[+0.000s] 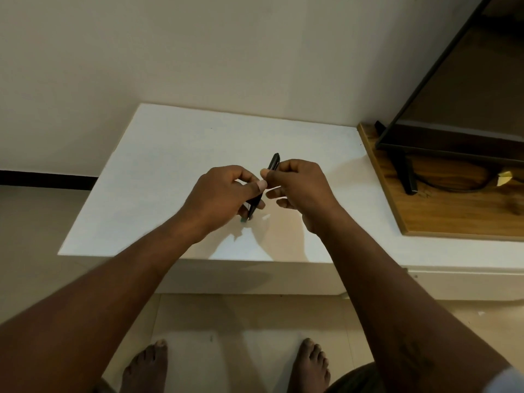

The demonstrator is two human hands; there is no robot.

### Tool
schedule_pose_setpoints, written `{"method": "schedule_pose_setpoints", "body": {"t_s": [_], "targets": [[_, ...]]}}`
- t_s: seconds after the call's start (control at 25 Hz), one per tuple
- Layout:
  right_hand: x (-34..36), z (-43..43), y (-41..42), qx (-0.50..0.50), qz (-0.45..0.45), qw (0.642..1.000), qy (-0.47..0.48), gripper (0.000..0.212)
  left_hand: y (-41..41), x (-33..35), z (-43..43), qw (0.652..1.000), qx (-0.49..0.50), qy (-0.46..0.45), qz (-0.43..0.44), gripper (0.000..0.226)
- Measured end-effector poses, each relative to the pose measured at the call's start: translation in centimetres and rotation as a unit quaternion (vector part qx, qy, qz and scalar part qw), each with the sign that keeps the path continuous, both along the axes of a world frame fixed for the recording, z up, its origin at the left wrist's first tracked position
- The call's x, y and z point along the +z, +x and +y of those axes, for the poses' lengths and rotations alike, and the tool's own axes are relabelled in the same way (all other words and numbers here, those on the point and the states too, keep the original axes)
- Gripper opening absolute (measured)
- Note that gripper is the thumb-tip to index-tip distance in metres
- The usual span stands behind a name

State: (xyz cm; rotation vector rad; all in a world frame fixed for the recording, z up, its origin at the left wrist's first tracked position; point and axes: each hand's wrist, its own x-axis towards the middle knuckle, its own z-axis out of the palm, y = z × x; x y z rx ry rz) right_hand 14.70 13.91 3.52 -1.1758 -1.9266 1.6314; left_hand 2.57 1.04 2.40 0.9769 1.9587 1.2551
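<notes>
A slim black pen-like object [273, 163] is held tilted above the white tabletop [158, 165], its upper end pointing away from me. My left hand [224, 197] grips its lower part, where a small green tip [243, 220] shows near the surface. My right hand [297, 185] pinches the upper part between thumb and forefinger. The middle of the black object is hidden behind my fingers.
A wooden board [442, 217] lies at the table's right with a dark flat screen [442, 89] standing on it, its black foot [405, 177] and a cable [453, 188] beside it. A pale wall rises behind. My bare feet [150, 364] stand on the floor below.
</notes>
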Motion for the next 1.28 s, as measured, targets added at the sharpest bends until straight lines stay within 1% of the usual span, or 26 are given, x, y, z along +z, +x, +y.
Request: {"method": "schedule_pose_setpoints", "body": {"t_s": [0.08,0.16,0.24,0.32,0.52,0.6,0.64,0.68,0.72,0.76,0.8,0.88,1.0,1.12,1.28], "targets": [[0.1,0.4,0.2,-0.020,0.018,0.999,-0.029,0.017,-0.1,0.1,0.0,0.999,-0.012,-0.009,-0.044,0.021],[0.0,0.6,0.3,-0.039,0.021,0.999,-0.028,0.026,0.0,0.0,0.0,0.998,-0.028,-0.024,-0.049,0.018],[0.0,0.7,0.4,-0.046,0.015,0.999,-0.013,0.038,0.1,0.0,-0.1,0.997,-0.038,-0.033,-0.050,0.016],[0.0,0.7,0.4,-0.045,0.009,0.999,0.006,0.045,0.1,-0.1,-0.1,0.997,-0.044,-0.041,-0.050,0.013],[-0.2,0.7,0.4,-0.032,-0.013,0.998,0.044,0.047,-0.1,-0.3,-0.1,0.997,-0.037,-0.041,-0.058,0.006],[-0.3,0.9,0.3,-0.028,-0.024,0.998,0.056,0.046,-0.2,-0.6,-0.1,0.999,0.005,-0.030,-0.019,0.005],[-0.4,1.0,0.3,-0.025,-0.030,0.997,0.061,0.045,-0.4,-0.8,-0.1,0.998,0.033,-0.030,0.033,0.006],[-0.6,1.0,0.3,-0.018,-0.040,0.997,0.067,0.045,-0.7,-1.1,-0.1,0.991,0.056,-0.044,0.113,0.006],[-0.8,1.0,0.3,-0.008,-0.053,0.996,0.078,0.044,-1.0,-1.4,-0.2,0.976,0.069,-0.068,0.196,0.005],[-1.0,1.0,0.4,0.006,-0.070,0.993,0.095,0.045,-1.1,-1.6,-0.4,0.958,0.077,-0.091,0.260,0.007],[-1.3,1.0,0.4,0.020,-0.091,0.989,0.119,0.045,-1.3,-1.9,-0.5,0.946,0.082,-0.106,0.294,0.010],[-1.9,0.9,0.3,0.040,-0.129,0.977,0.162,0.048,-1.3,-2.2,-0.5,0.940,0.084,-0.130,0.305,0.015],[-2.8,1.0,0.0,0.053,-0.154,0.971,0.173,0.054,-1.0,-2.4,-0.2,0.933,0.075,-0.153,0.315,0.025],[-3.7,1.1,-0.2,0.063,-0.198,0.958,0.196,0.059,-0.4,-2.6,0.0,0.924,0.062,-0.177,0.333,0.038],[-4.3,1.0,-0.5,0.054,-0.216,0.951,0.213,0.054,0.5,-2.5,0.3,0.910,0.054,-0.216,0.348,0.044]]}}
